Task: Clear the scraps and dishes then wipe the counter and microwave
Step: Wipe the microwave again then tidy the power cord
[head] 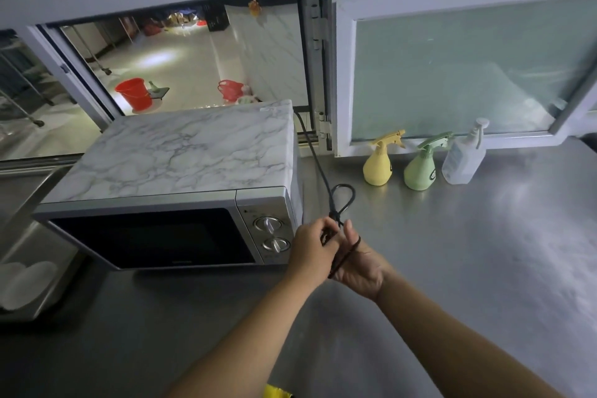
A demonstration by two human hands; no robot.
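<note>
Step in hand: looked like cord-tidying, tbh. The microwave's power cord [318, 158] was being bundled just off the front right corner of the microwave [168, 191], probably so the table could be wiped without it in the way. That's a guess from the scene, not a certainty.

Left hand [311, 247]: curled around a bunched bit of the cord, fingers closed on it.

Right hand [357, 263]: palm turned up, with cord strands looped across it and the fingers hooked through them. So both hands were holding the same cord, touching each other.

Cord: a loop [344, 199] was left sticking up just above the hands, and the rest was run back up behind the microwave toward the window frame. Where it was plugged in couldn't be seen.

Microwave: parked on the steel table [484, 252], door closed, marble-patterned top with nothing on it.

Scraps and dishes: none could be spotted on the table. Something white [22, 284] was sitting in a tray at the far left, too blurry to call.

Cleaning stuff: a yellow spray bottle [378, 165], a green spray bottle [420, 170] and a clear pump bottle [463, 158] were lined up by the window, well apart from the hands. No cloth was clearly in view.

Next move: the bundle would need to be cinched and set down beside the microwave, then a spray bottle and a rag would be needed.
</note>
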